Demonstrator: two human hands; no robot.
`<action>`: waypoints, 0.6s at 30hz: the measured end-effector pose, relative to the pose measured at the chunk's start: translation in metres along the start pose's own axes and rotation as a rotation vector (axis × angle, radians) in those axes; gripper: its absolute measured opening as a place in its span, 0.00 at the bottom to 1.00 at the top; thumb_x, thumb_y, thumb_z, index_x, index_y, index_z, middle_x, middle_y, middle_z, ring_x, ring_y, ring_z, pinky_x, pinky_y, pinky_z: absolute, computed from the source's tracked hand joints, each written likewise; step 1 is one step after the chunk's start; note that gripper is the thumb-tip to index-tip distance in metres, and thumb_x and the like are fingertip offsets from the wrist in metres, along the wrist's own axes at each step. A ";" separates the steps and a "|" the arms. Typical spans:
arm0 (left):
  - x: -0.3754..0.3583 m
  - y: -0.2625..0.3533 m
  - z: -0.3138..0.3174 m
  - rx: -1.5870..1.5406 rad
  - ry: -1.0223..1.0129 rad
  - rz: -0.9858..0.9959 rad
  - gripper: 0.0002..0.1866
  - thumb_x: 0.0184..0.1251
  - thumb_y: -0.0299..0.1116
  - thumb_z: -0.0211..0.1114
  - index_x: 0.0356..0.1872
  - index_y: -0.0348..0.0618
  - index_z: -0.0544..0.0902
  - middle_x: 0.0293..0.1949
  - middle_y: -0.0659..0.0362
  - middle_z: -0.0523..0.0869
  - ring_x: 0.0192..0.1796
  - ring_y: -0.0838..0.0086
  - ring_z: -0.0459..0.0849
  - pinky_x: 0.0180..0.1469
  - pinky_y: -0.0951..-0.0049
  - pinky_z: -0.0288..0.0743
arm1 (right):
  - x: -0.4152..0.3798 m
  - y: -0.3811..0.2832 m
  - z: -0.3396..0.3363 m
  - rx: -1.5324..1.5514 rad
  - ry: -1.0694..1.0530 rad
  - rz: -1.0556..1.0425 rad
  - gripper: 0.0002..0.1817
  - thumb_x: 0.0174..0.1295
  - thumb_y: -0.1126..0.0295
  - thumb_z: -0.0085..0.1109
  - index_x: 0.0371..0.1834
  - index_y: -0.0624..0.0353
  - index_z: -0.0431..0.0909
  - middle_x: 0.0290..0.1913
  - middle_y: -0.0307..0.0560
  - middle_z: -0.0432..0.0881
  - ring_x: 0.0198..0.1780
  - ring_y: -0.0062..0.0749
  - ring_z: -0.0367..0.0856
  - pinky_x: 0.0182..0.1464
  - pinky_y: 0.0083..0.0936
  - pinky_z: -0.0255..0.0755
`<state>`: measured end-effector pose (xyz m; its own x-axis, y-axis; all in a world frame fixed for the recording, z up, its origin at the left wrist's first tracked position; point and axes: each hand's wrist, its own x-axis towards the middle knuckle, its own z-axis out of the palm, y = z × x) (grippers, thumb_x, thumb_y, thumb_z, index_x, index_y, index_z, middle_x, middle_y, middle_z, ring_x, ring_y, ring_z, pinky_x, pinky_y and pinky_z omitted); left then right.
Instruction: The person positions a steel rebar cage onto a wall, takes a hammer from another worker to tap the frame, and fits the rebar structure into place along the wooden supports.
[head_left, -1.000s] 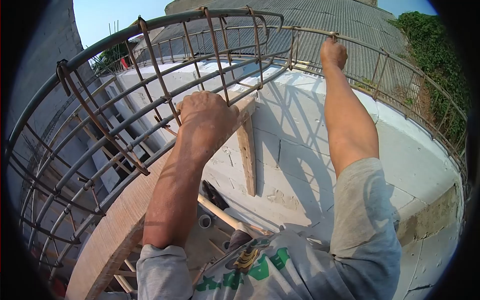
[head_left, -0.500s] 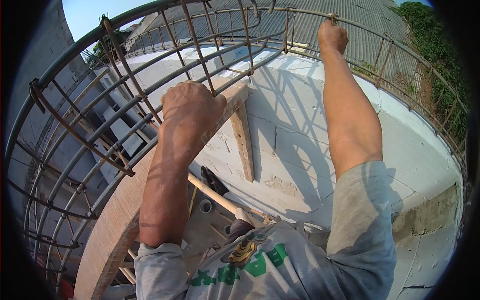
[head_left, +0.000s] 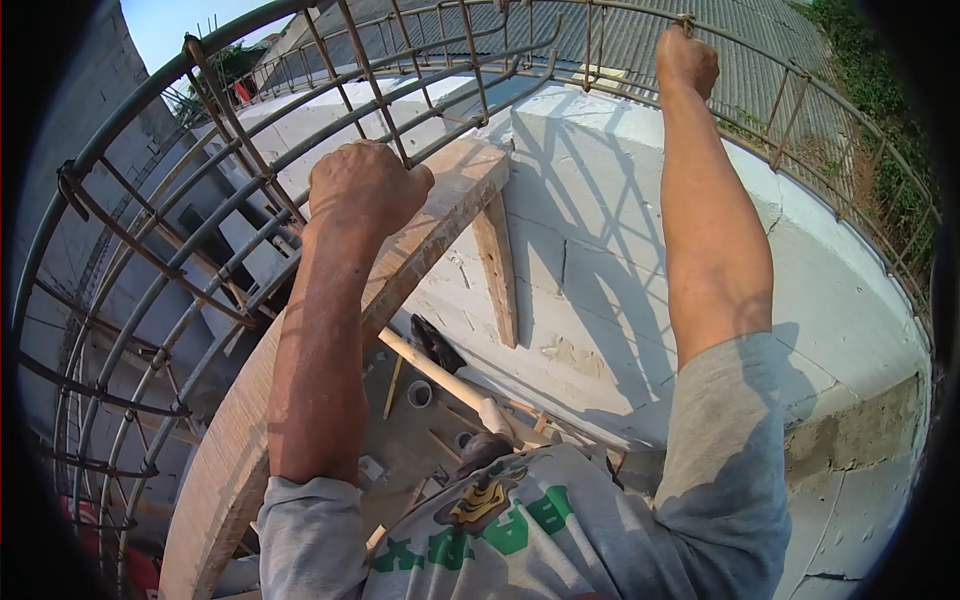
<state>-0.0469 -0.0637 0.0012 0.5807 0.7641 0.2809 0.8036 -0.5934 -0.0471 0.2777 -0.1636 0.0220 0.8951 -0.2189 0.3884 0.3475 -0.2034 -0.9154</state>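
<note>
A cage of steel reinforcing bars point(head_left: 122, 117), tied with thin stirrups, curves across the left and top of the view. My left hand point(head_left: 362, 190) is closed round a lower part of this rebar cage, just above a wooden plank point(head_left: 445, 225). With its arm stretched forward, my right hand point(head_left: 687, 62) is a fist around the rebar at the top right, by a stirrup. The fingers' undersides are hidden on both hands. Hooked bar ends point(head_left: 548, 38) show between the hands.
Below the cage stands a white block wall point(head_left: 600, 230) with a wooden brace point(head_left: 496, 270) against it. Far below lie a pole point(head_left: 430, 365), a bucket point(head_left: 420, 393) and scraps. A corrugated roof point(head_left: 640, 35) and greenery point(head_left: 895, 130) lie beyond.
My left hand has moved slightly up and left with the cage, and more of the plank shows beneath it. My right hand appears a little further right, still gripping; the view has shifted too.
</note>
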 end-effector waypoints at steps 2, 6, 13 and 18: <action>0.013 0.007 -0.009 -0.008 0.050 0.032 0.21 0.54 0.45 0.58 0.27 0.33 0.86 0.26 0.43 0.85 0.33 0.57 0.87 0.43 0.61 0.78 | 0.013 -0.007 -0.002 -0.031 0.029 -0.008 0.23 0.55 0.54 0.52 0.35 0.65 0.84 0.41 0.64 0.83 0.45 0.56 0.83 0.49 0.44 0.75; 0.007 0.005 -0.006 -0.029 0.070 0.025 0.20 0.53 0.44 0.58 0.26 0.34 0.87 0.25 0.42 0.84 0.32 0.57 0.87 0.42 0.61 0.78 | 0.010 -0.004 0.006 -0.044 0.031 -0.054 0.23 0.55 0.54 0.52 0.34 0.66 0.84 0.40 0.66 0.83 0.45 0.57 0.83 0.48 0.45 0.76; 0.001 0.004 -0.007 -0.050 -0.009 -0.003 0.20 0.56 0.46 0.58 0.30 0.36 0.87 0.30 0.44 0.86 0.37 0.59 0.87 0.44 0.63 0.78 | 0.002 0.005 0.005 -0.061 0.058 -0.105 0.24 0.56 0.54 0.51 0.36 0.69 0.82 0.42 0.66 0.82 0.45 0.57 0.83 0.49 0.46 0.75; -0.004 0.002 0.006 0.112 0.171 0.045 0.23 0.60 0.47 0.61 0.32 0.32 0.86 0.31 0.44 0.86 0.38 0.57 0.87 0.45 0.63 0.79 | 0.041 -0.035 0.023 0.013 0.032 -0.050 0.27 0.58 0.54 0.50 0.42 0.73 0.80 0.45 0.66 0.82 0.48 0.54 0.82 0.51 0.44 0.75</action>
<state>-0.0464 -0.0664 -0.0062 0.5931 0.6780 0.4342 0.7926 -0.5865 -0.1667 0.3085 -0.1430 0.0673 0.8672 -0.2388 0.4370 0.3956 -0.2026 -0.8958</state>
